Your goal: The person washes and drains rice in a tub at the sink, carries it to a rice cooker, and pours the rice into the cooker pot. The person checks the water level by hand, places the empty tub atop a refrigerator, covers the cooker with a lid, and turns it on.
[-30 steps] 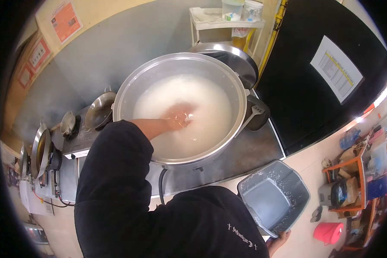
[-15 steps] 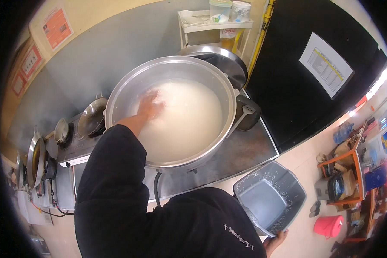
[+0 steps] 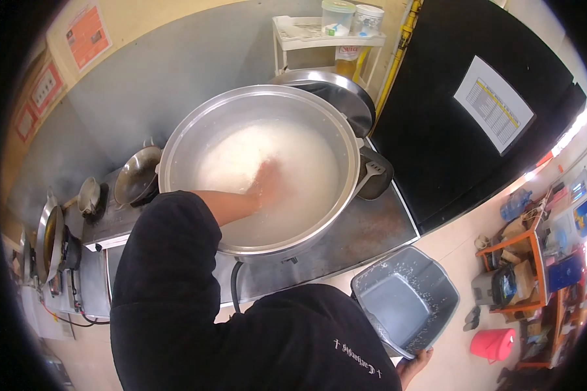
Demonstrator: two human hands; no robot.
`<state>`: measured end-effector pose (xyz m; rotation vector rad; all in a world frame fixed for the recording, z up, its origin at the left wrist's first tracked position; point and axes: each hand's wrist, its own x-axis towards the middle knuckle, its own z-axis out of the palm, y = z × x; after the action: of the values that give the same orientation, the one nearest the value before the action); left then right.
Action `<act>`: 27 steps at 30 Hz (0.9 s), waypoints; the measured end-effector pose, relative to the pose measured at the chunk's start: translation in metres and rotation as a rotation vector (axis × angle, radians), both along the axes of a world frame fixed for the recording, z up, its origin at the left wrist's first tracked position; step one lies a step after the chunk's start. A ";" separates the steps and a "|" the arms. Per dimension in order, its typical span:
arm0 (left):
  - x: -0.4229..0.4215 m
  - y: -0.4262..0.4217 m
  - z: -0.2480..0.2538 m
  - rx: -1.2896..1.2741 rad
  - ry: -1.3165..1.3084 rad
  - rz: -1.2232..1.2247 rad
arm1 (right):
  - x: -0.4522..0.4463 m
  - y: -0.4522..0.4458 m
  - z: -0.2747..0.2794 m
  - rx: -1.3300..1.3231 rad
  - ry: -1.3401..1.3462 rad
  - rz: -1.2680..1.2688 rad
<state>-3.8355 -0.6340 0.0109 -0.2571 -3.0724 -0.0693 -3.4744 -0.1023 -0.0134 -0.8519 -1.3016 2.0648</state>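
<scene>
A very large metal pot (image 3: 176, 140) holds cloudy white water (image 3: 300, 208) with a pale white mass, seemingly rice, showing at the upper left. My left hand (image 3: 266, 184) reaches into it up to the wrist, near the middle. The fingers are under the milky surface, so their shape is hidden. Low at the right, my right hand (image 3: 416, 365) grips the rim of a grey plastic tub (image 3: 398, 309). White rice grains cling to the tub's inner walls, and it is tilted toward me.
Pans (image 3: 137, 176) sit on burners at the left. A slotted spatula (image 3: 370, 173) lies over a dark pan right of the pot. Behind are a big lid (image 3: 346, 98) and a white shelf (image 3: 297, 32) with tubs. A pink bucket (image 3: 492, 344) stands on the floor.
My left hand has swept right and toward me through the water, and the pale mass looks shifted left. My right hand and the tub have barely moved.
</scene>
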 end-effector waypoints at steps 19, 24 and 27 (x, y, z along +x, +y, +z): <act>0.039 0.082 0.009 0.370 -0.093 -0.553 | -0.005 -0.013 0.005 -0.003 0.026 -0.038; 0.020 0.072 0.001 0.091 0.067 -0.593 | -0.005 -0.005 -0.011 -0.037 0.035 -0.074; 0.006 0.056 -0.009 0.356 -0.179 -0.533 | -0.011 -0.008 -0.013 -0.032 0.027 -0.127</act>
<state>-3.8299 -0.5784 0.0014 -1.0800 -2.9822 -0.6823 -3.4850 -0.1106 -0.0261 -0.8941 -1.1713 1.9958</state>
